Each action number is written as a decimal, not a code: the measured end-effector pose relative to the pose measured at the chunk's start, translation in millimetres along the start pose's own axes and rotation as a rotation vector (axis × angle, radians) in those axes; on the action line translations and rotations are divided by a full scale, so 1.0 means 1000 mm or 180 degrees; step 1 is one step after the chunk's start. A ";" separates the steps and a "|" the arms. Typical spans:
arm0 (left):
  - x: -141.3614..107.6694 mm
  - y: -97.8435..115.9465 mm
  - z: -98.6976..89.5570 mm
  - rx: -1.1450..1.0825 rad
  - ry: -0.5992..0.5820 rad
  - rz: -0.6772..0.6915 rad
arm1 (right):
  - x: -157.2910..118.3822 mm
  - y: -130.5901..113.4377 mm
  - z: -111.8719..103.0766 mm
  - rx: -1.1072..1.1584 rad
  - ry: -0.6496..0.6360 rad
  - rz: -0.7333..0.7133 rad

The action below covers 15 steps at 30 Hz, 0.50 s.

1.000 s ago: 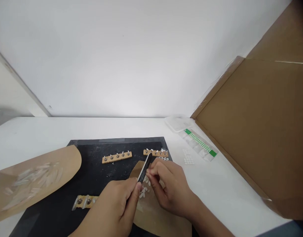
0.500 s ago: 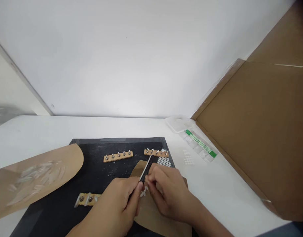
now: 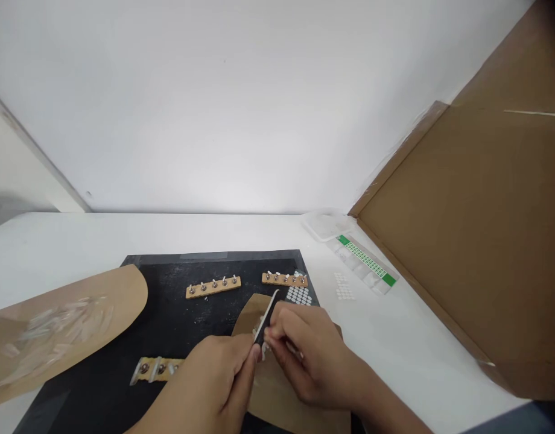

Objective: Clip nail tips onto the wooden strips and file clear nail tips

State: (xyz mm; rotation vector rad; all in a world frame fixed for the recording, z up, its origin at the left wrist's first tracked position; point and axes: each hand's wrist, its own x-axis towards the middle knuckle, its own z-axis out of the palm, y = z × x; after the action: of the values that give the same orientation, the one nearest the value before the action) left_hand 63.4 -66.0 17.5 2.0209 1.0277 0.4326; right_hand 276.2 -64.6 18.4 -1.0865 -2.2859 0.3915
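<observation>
My left hand [image 3: 223, 367] pinches the lower end of a thin black strip with a white edge [image 3: 267, 316], which slants up and to the right. Close beside it, my right hand [image 3: 307, 349] has thumb and fingers pressed together near the strip; anything between its fingertips is too small to make out. Beneath both hands lies a brown paper piece [image 3: 277, 398], with small white pieces partly hidden behind the fingers. Two wooden bars with metal studs and small white tips, one at the centre [image 3: 213, 287] and one to the right [image 3: 284, 279], lie beyond the hands.
A black mat [image 3: 169, 313] covers the table's middle. Brown paper with clear strips [image 3: 64, 331] lies left. Another studded bar [image 3: 156, 369] is by my left wrist. White oval stickers [image 3: 299, 295], a green-marked clear packet [image 3: 367, 263] and a cardboard box [image 3: 467, 241] are on the right.
The black strip has turned in my left hand, showing more of its dark side, and its upper tip sits slightly lower. My right hand stays close beside it. The view has shifted slightly.
</observation>
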 end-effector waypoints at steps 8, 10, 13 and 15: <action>0.001 -0.001 0.001 -0.0001 -0.0023 -0.0044 | 0.001 -0.002 0.001 0.0021 0.0092 -0.0077; 0.002 -0.003 0.001 -0.0003 0.0029 -0.0047 | 0.001 -0.002 0.001 -0.0041 0.0186 -0.0006; 0.002 -0.004 0.003 -0.0078 0.0035 -0.0112 | 0.002 -0.001 0.001 -0.0153 0.0289 0.0151; 0.002 -0.005 0.004 -0.0076 -0.0036 -0.0135 | 0.001 0.000 0.000 -0.0129 0.0121 0.0004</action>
State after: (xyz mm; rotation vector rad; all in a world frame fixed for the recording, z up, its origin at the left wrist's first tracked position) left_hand 64.1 -65.2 11.2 1.9747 1.0517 0.4086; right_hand 275.5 -63.8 19.1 -1.1060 -2.2690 0.3236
